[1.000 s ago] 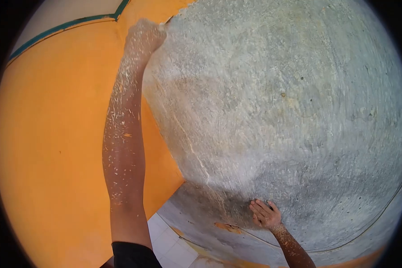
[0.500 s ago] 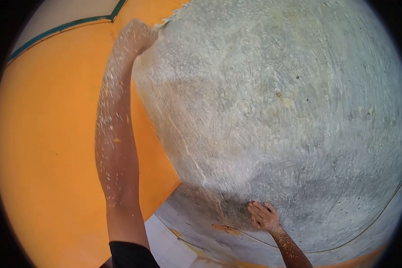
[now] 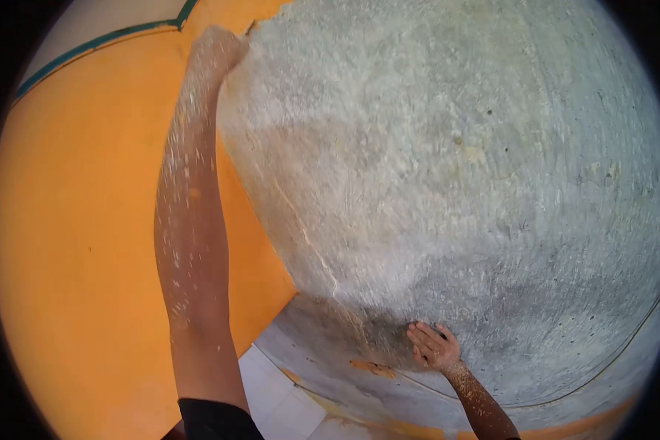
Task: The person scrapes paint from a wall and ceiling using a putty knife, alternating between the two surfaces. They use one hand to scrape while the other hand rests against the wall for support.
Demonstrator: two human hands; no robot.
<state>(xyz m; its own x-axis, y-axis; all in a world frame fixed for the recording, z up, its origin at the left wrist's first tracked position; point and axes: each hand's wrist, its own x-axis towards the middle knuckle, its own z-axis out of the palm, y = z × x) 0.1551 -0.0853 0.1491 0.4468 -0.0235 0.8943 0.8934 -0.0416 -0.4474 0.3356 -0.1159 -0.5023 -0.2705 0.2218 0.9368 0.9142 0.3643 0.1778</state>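
My left hand [image 3: 220, 53] is raised high, closed round a thin, dark-tipped scraping tool [image 3: 252, 28] that it mostly hides. The tool's tip meets the ragged edge where orange paint [image 3: 260, 13] gives way to the bare grey wall [image 3: 433, 183]. Pale paint flakes speckle my whole left forearm. Lower down, my right hand [image 3: 434, 347] lies flat against the grey wall with its fingers stretched out. Flakes cover that wrist and forearm too.
On the left stands an orange wall [image 3: 81, 249] with a teal trim line [image 3: 103, 42] above it. A thin cable [image 3: 601, 374] droops along the lower right. Near my right hand is an orange patch [image 3: 372, 367]. Pale tiles [image 3: 275, 389] show below.
My left hand has shifted slightly left and up along the paint edge, still closed. My right hand stays flat on the wall. The view has moved a little.
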